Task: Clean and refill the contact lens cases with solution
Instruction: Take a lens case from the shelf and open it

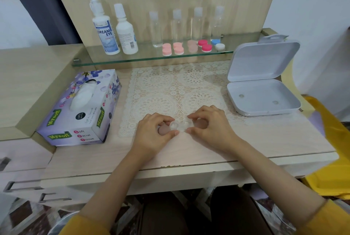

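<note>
1. The left hand (151, 136) has thumb and forefinger pinched on the left well of a clear lens case (178, 126).
2. The right hand (212, 126) has thumb and forefinger pinched on the right end of the same case.
3. The case sits low between the two hands, at the near edge of a lace mat (170, 87) on the desk (265, 140). Whether it touches the mat cannot be told.
4. A pinkish round shape shows under the curled fingers of each hand. What it is cannot be told.
5. A tissue box (81, 109) lies left of the mat, with a tissue standing out of its slot.
6. A white box (263, 87) stands right of the mat with its lid raised.
7. A glass shelf (132, 58) behind the mat carries:
   - two white solution bottles (104, 30) at the left, upright;
   - four clear bottles (177, 26) in a row, upright;
   - capped lens cases (172, 48) in pink, red, blue and white in front of the clear bottles.
</note>
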`<state>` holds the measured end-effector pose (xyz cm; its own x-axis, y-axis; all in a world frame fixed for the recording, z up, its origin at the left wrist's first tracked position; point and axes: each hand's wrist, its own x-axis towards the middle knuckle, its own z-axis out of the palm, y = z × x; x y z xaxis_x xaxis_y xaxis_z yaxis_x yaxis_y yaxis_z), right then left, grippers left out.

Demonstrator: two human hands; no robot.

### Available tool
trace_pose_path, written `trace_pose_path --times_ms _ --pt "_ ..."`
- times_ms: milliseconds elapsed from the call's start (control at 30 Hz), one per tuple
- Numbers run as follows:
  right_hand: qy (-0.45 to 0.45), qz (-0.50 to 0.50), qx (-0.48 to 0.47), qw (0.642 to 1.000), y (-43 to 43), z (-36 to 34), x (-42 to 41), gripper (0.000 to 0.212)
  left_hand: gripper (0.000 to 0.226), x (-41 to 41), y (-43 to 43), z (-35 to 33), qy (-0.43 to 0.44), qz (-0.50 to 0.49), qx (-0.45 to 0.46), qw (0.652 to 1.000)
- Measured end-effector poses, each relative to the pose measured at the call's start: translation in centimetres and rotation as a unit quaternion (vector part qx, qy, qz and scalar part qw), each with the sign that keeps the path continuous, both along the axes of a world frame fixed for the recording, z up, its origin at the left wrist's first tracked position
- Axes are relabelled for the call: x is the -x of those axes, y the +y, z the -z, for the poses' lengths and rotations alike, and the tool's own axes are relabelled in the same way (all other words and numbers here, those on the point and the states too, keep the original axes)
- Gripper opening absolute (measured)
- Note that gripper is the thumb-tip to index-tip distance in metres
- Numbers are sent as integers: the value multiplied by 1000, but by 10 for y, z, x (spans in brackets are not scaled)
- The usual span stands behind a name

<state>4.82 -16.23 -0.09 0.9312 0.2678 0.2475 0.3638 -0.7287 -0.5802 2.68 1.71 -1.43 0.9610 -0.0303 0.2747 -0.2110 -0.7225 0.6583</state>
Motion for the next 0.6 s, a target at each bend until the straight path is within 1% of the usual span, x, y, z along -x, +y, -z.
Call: trace_pose_path --times_ms 400,600 --pt "-3 6 -46 999 4 1 -2 26 34 -1 1 1 -3 1 2 1000" --pt "0 15 -78 997 2 2 1 22 40 2 0 0 5 -9 1 1000"
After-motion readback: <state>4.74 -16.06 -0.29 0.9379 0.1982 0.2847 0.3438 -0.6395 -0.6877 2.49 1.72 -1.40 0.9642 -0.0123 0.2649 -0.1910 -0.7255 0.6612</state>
